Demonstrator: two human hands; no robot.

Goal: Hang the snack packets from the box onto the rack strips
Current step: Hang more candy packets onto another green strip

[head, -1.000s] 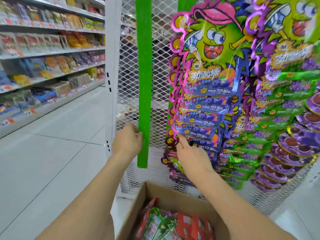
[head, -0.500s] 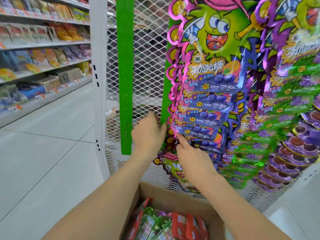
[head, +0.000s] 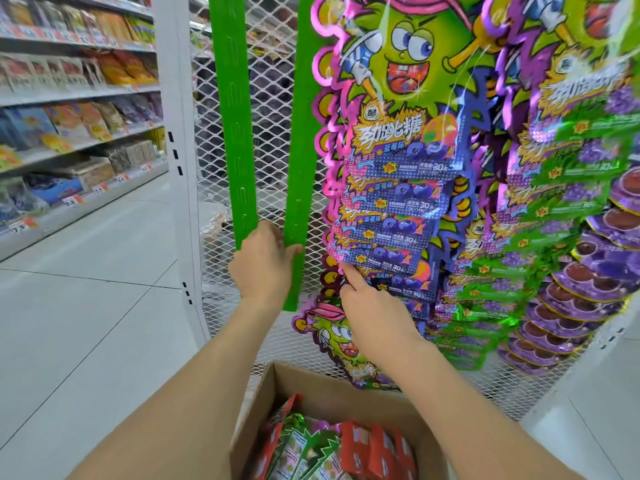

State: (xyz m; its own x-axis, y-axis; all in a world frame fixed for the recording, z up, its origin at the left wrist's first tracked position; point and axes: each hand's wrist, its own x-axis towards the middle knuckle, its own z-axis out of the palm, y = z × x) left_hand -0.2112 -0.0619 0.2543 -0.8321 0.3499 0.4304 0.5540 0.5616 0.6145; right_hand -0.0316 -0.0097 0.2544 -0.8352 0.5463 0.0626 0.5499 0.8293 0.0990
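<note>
Your left hand (head: 266, 268) quit outer strip (head: 239, 133), now grips lower end of second strip (head: 302, 150). Right hand (head: 374, 317): index finger straight against hung blueberry packets (head: 391, 223), other fingers tucked, hold unclear. Box (head: 263, 403) of packets (head: 304, 452) sits below. Yank strip sideways, you unhook it or snag neighbours.

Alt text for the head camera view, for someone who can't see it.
A person's left hand grips a green rack strip near its lower end; the right hand touches hanging blueberry candy packets. A cardboard box of snack packets sits below.
</note>
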